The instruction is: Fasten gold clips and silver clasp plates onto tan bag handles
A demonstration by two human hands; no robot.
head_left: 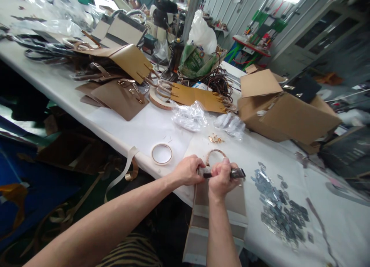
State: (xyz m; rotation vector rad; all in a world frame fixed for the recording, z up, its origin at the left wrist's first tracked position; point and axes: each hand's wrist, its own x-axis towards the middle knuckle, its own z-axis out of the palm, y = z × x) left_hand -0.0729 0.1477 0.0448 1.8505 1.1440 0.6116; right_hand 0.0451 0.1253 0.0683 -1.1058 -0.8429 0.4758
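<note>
A grey-beige handbag (234, 205) lies at the front edge of the white table (138, 128), hanging partly over it, with its tan loop handle (215, 153) pointing away from me. My left hand (187, 170) is closed on the bag's top edge. Just to its right, my right hand (221, 178) is closed round a dark metal tool (237, 173) whose tip sticks out to the right over the bag's top. The two hands almost touch.
A tape roll (162, 153) lies left of the hands, a pile of small metal plates (277, 209) to the right. Gold fittings (215, 138), plastic bags (190, 116), tan leather pieces (121, 95) and an open cardboard box (286, 113) lie beyond. A person works at the far end.
</note>
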